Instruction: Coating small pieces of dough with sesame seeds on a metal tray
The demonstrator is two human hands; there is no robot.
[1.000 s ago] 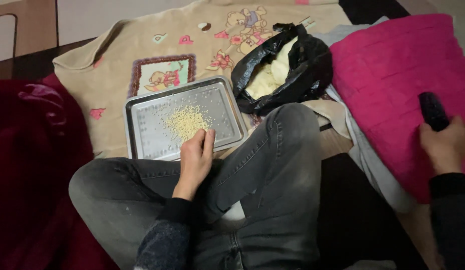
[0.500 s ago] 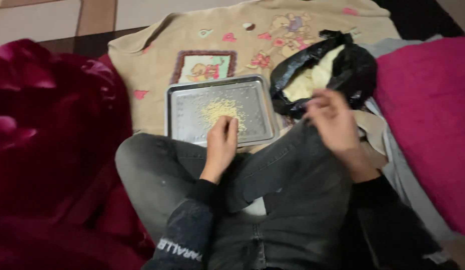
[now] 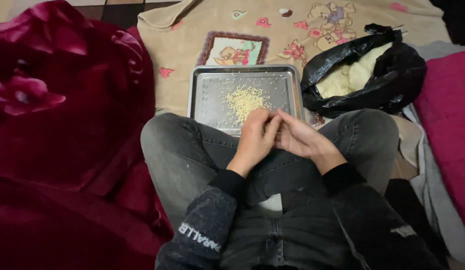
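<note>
I sit cross-legged in grey jeans with a metal tray (image 3: 202,75) on the blanket in front of my knees. A small heap of yellow crumbs (image 3: 245,100) lies in the tray's middle. My left hand (image 3: 255,137) and my right hand (image 3: 302,140) meet fingertip to fingertip over the tray's near edge, just short of the crumbs. The left fingers are curled and the right fingers reach into them. Anything pinched between them is hidden.
A black plastic bag (image 3: 392,85) holding pale yellow stuff (image 3: 350,80) lies open to the right of the tray. A beige blanket with cartoon prints (image 3: 272,25) lies under the tray. Dark red blanket (image 3: 67,125) on the left, pink fabric (image 3: 447,115) on the right.
My right hand came in from the far right, where it held a dark object, and now touches my left hand at the tray's edge. The view shifted right.
</note>
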